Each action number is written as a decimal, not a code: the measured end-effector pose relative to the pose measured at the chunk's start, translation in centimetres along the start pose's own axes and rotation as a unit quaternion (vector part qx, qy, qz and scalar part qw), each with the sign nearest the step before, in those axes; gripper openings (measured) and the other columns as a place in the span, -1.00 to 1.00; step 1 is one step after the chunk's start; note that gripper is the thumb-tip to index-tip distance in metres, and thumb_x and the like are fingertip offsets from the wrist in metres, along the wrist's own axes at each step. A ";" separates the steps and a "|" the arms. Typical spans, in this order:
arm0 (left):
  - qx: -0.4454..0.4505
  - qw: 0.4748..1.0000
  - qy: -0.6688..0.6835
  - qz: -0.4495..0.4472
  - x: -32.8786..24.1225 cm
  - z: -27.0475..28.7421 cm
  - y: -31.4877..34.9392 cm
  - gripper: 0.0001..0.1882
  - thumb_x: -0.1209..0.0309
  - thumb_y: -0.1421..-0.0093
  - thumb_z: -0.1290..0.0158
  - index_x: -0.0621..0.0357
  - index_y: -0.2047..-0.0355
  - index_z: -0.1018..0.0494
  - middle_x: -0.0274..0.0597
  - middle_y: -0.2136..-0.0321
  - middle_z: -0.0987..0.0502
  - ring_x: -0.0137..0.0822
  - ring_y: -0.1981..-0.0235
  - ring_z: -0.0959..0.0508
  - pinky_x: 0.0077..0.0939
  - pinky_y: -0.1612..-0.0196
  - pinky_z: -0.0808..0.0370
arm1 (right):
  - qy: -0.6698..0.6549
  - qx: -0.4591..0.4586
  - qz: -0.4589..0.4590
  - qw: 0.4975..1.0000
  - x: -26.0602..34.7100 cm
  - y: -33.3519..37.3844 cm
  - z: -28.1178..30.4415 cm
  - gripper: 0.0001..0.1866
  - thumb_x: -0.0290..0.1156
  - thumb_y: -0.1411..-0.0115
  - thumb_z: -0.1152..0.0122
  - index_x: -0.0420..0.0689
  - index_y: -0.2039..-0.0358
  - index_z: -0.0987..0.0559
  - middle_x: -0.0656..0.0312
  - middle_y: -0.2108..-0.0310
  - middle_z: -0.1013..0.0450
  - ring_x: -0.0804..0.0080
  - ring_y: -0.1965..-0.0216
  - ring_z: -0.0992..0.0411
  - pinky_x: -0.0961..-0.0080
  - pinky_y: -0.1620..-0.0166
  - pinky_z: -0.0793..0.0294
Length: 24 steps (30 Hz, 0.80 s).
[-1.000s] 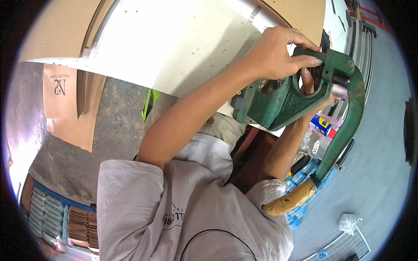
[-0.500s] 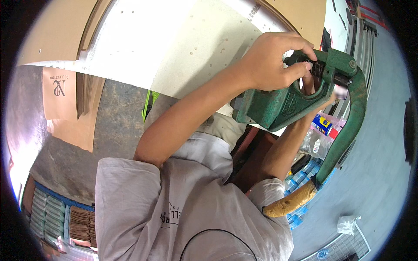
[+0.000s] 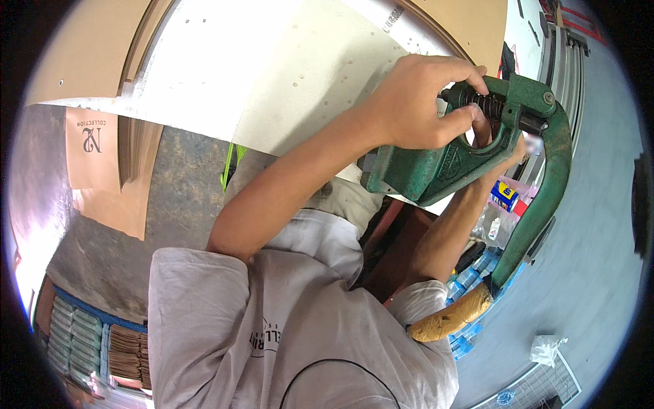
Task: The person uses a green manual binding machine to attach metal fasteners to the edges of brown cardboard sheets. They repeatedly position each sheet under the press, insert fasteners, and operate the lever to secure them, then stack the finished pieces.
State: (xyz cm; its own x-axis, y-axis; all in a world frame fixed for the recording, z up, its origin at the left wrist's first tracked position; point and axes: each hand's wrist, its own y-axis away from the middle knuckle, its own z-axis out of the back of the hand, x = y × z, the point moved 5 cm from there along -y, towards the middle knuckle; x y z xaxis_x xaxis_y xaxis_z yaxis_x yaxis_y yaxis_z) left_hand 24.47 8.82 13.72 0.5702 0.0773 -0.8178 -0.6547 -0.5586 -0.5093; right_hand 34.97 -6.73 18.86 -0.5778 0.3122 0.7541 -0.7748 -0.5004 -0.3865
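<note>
Green press (image 3: 436, 170) at right of table (image 3: 204, 78), spring (image 3: 488, 103) seated; handling looks unfinished. Left hand (image 3: 424, 99): grip half-curled, digits astride spring, firmness unclear. Right hand (image 3: 511, 159) mostly behind press; grip cannot be told.

Bright overall, daylight-like. White bench (image 3: 204, 75) washed out across its middle, detail lost. Soft grey shadow falls over the cream sheet (image 3: 293, 102) alongside the forearm (image 3: 300, 177). Harsh white-violet glare at far left, spilling onto the dark floor (image 3: 187, 184). Green press (image 3: 436, 174) moderately lit, dull highlights, its recess dark. Fisheye bend strong near the rim; corners black. Stacked bundles (image 3: 71, 334) lower left look soft; centre reasonably crisp.
</note>
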 end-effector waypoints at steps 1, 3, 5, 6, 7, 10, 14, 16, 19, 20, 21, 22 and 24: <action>0.007 1.000 -0.003 0.002 0.0 0.0 -0.1 -0.70 0.42 -0.07 -0.25 0.21 0.16 -0.61 0.03 0.07 -0.69 -0.08 0.08 -0.70 -0.33 -0.04 -0.57 | 0.010 0.000 0.002 1.000 0.3 0.0 -0.2 -0.76 -0.49 0.08 -0.67 -0.21 0.43 -0.71 0.33 0.45 -0.63 0.60 0.43 -0.51 0.61 0.30 -0.49; 0.021 1.000 -0.016 0.017 -0.3 0.0 -0.3 -0.70 0.42 -0.07 -0.24 0.22 0.16 -0.60 0.02 0.09 -0.69 -0.09 0.09 -0.71 -0.34 -0.02 -0.57 | -0.031 -0.020 -0.021 0.999 -0.2 0.0 -0.5 -0.76 -0.49 0.09 -0.68 -0.21 0.44 -0.71 0.33 0.43 -0.63 0.60 0.41 -0.51 0.61 0.29 -0.49; 0.023 0.999 -0.018 0.025 -0.4 0.1 -0.2 -0.70 0.42 -0.08 -0.24 0.23 0.16 -0.60 0.02 0.09 -0.69 -0.08 0.10 -0.71 -0.34 0.00 -0.57 | -0.032 -0.015 -0.021 0.999 -0.7 0.2 -0.4 -0.75 -0.50 0.10 -0.68 -0.21 0.43 -0.71 0.32 0.41 -0.64 0.60 0.40 -0.51 0.62 0.28 -0.49; 0.018 0.999 -0.013 0.025 -0.4 0.2 -0.2 -0.70 0.42 -0.08 -0.23 0.23 0.15 -0.59 0.03 0.08 -0.69 -0.08 0.11 -0.71 -0.34 0.01 -0.58 | -0.011 -0.001 -0.009 1.000 -0.9 0.1 -0.2 -0.74 -0.50 0.10 -0.68 -0.22 0.42 -0.72 0.32 0.39 -0.64 0.60 0.39 -0.51 0.62 0.27 -0.49; 0.012 1.000 -0.008 0.026 -0.4 0.2 -0.2 -0.70 0.42 -0.08 -0.23 0.23 0.15 -0.59 0.04 0.08 -0.69 -0.07 0.11 -0.71 -0.34 0.02 -0.58 | 0.009 0.013 0.004 1.000 -0.9 0.2 0.0 -0.73 -0.50 0.10 -0.69 -0.22 0.41 -0.72 0.32 0.38 -0.64 0.60 0.38 -0.50 0.62 0.27 -0.49; 0.010 1.000 -0.002 0.011 -0.1 0.3 -0.2 -0.69 0.43 -0.08 -0.23 0.24 0.14 -0.58 0.08 0.07 -0.68 -0.07 0.11 -0.71 -0.36 0.01 -0.57 | -0.016 0.017 0.004 1.000 -0.1 0.1 -0.1 -0.69 -0.45 0.13 -0.72 -0.22 0.39 -0.72 0.31 0.39 -0.65 0.60 0.40 -0.52 0.60 0.27 -0.52; 0.018 1.000 0.011 0.013 -0.1 0.0 -0.1 -0.68 0.41 -0.11 -0.22 0.26 0.12 -0.57 0.11 0.05 -0.67 -0.10 0.09 -0.70 -0.37 -0.02 -0.55 | -0.004 0.006 0.010 1.000 0.6 -0.1 -0.5 -0.65 -0.45 0.13 -0.72 -0.23 0.33 -0.73 0.25 0.36 -0.67 0.55 0.35 -0.57 0.59 0.25 -0.56; 0.029 0.999 0.016 0.029 -0.1 0.2 -0.2 -0.69 0.41 -0.15 -0.19 0.27 0.10 -0.56 0.09 0.03 -0.67 -0.14 0.07 -0.69 -0.37 -0.04 -0.54 | 0.019 0.013 -0.012 1.000 -0.2 -0.2 -0.2 -0.63 -0.47 0.13 -0.72 -0.25 0.30 -0.73 0.20 0.31 -0.68 0.52 0.31 -0.60 0.58 0.24 -0.58; 0.027 0.990 0.093 0.101 0.8 0.1 -0.1 -0.70 0.32 -0.31 -0.08 0.30 0.08 -0.56 0.01 0.04 -0.66 -0.25 0.04 -0.64 -0.41 -0.06 -0.50 | 0.057 0.030 0.023 0.998 -0.3 -0.3 -0.6 -0.60 -0.48 0.12 -0.71 -0.28 0.24 -0.73 0.16 0.27 -0.68 0.48 0.28 -0.61 0.59 0.21 -0.59; 0.028 0.987 0.108 0.116 0.8 0.1 -0.1 -0.66 0.28 -0.36 -0.01 0.32 0.07 -0.56 -0.02 0.05 -0.65 -0.28 0.03 -0.61 -0.43 -0.06 -0.48 | 0.015 0.027 0.010 0.999 -0.1 -0.3 -0.5 -0.58 -0.48 0.12 -0.71 -0.29 0.22 -0.73 0.17 0.29 -0.68 0.48 0.30 -0.61 0.59 0.21 -0.59; 0.028 0.983 0.122 0.132 0.8 0.1 -0.1 -0.62 0.23 -0.41 0.06 0.33 0.07 -0.56 -0.04 0.07 -0.64 -0.31 0.03 -0.59 -0.45 -0.06 -0.46 | -0.028 0.025 -0.004 0.999 0.9 -0.2 -1.0 -0.57 -0.47 0.12 -0.71 -0.30 0.21 -0.73 0.17 0.30 -0.68 0.48 0.32 -0.61 0.59 0.21 -0.59; 0.028 0.979 0.137 0.148 0.8 0.1 -0.2 -0.56 0.19 -0.46 0.13 0.34 0.06 -0.56 -0.07 0.08 -0.63 -0.34 0.02 -0.57 -0.47 -0.06 -0.44 | -0.071 0.023 -0.018 0.997 1.4 -0.3 -1.3 -0.56 -0.47 0.12 -0.71 -0.30 0.20 -0.73 0.17 0.32 -0.68 0.48 0.34 -0.61 0.58 0.21 -0.59; 0.039 0.973 0.147 0.173 0.6 0.2 -0.2 -0.49 0.14 -0.52 0.21 0.36 0.05 -0.55 -0.09 0.09 -0.62 -0.35 0.01 -0.55 -0.47 -0.07 -0.42 | -0.014 0.024 0.012 1.000 0.7 -0.3 -0.4 -0.57 -0.50 0.12 -0.70 -0.32 0.20 -0.73 0.18 0.33 -0.68 0.46 0.36 -0.61 0.58 0.21 -0.60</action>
State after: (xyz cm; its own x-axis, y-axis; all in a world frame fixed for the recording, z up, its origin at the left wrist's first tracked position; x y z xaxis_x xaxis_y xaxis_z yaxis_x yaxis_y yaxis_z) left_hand 24.78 9.16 13.29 0.4191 -0.3499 -0.8378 -0.8618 -0.4438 -0.2458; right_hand 34.73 -6.00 19.27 -0.5889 0.2772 0.7592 -0.7465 -0.5465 -0.3794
